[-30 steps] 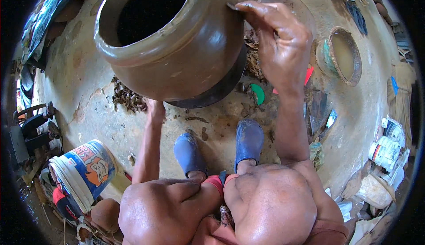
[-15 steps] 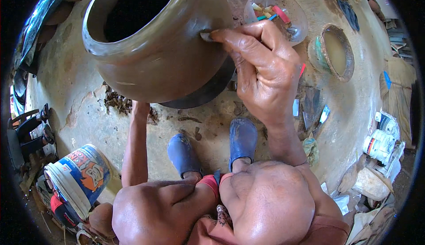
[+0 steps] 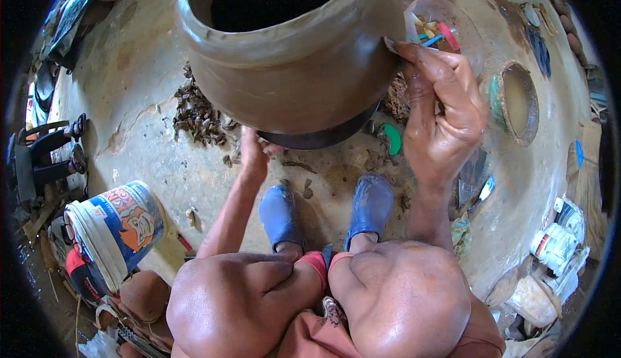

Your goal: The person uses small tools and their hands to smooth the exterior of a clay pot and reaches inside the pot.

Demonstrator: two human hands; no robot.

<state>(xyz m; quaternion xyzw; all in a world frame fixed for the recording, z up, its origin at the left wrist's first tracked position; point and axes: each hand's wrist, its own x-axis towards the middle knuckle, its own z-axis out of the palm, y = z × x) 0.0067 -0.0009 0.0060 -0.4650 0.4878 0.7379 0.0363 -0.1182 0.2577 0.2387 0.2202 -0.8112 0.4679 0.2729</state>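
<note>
1. Stained floor (image 3: pixel 142 157) spreads all round, a plastic bucket (image 3: pixel 123 235) lying at eight o'clock.
2. Twelve o'clock holds the brown pot (image 3: pixel 291 86), above a dark base (image 3: pixel 323 137).
3. If the clay is soft, hard fingertip pressure at the pot's three o'clock side could dent it; uneven support might tip it.
4. Right hand (image 3: pixel 446 112): fingers toward eleven o'clock, grip pinching what seems a thin dark sliver (image 3: pixel 390 45).
5. Left hand (image 3: pixel 254 154): below the pot's seven o'clock side, fingers partly hidden; grip unclear.
</note>
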